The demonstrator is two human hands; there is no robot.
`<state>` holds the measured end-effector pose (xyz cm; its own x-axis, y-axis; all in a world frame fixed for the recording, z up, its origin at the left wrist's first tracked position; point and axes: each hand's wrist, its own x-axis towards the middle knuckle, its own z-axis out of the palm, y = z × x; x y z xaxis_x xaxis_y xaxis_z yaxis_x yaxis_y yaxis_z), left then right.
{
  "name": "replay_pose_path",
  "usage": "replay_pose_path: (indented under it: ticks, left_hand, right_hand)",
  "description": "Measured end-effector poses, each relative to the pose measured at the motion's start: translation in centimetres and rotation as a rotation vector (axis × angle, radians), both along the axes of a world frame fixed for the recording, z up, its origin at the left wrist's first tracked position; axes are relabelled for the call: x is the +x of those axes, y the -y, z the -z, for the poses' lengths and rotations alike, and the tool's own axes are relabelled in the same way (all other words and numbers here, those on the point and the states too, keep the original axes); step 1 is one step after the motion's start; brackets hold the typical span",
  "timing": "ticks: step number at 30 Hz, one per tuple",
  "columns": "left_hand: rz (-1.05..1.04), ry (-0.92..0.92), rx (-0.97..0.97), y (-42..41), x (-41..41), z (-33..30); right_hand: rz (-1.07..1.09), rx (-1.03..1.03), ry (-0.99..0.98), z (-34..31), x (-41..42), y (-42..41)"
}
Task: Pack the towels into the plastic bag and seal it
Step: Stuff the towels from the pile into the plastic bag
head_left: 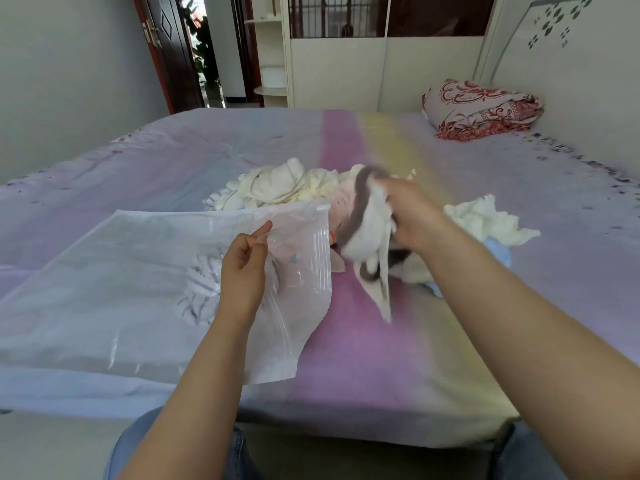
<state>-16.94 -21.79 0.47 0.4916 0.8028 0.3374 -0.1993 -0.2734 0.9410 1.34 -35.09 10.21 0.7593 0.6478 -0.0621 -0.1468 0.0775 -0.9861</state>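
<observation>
A wide bed (pixel 346 368) fills the room, its sheet striped in pale lilac, pink and yellow. At the far right corner, near the headboard, sits a folded red-and-white quilt (pixel 481 109). Behind the bed stand a cream wardrobe (pixel 346 71) and a dark open door (pixel 169 53).

A large clear bag (pixel 114 292) lies flat on the left half of the bed, its zip edge facing the middle. One striped towel shows through the plastic, just beside the left wrist. The left hand (pixel 242 268) pinches the upper layer of the bag near its mouth, thumb and fingers closed on the plastic and lifting it a little off the sheet.

The right hand (pixel 412 216) is clenched on a white towel (pixel 370 251) with grey bands, blurred by motion. The towel hangs from this grip above the pink stripe, just right of the bag mouth and outside it; its loose end trails down toward the sheet.

Behind the hands lies a pile (pixel 284 185) of cream and white towels, touching the far edge of the bag. More crumpled white cloth (pixel 485 220) and a bit of pale blue cloth (pixel 498 251) lie to the right of the right forearm.
</observation>
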Motion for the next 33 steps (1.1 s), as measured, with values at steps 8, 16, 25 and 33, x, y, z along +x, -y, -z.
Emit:
replay_pose_path:
  ticks: [8,16,25,33]
  left_hand:
    - [-0.005,-0.014,0.002,0.0,-0.1,0.4]
    - [0.012,0.001,-0.005,0.3,-0.2,0.7]
    - [-0.021,0.001,0.005,-0.1,-0.3,0.2]
    - [-0.047,0.04,-0.007,-0.5,-0.2,-0.5]
  right_hand:
    - [-0.092,-0.875,0.877,11.7,-0.7,1.7]
    - [-0.238,-1.111,0.635,12.0,2.4,0.5]
    - [0.166,-0.625,1.14,7.0,3.7,-0.5]
    - [0.18,-0.179,1.007,-1.3,4.8,-0.6]
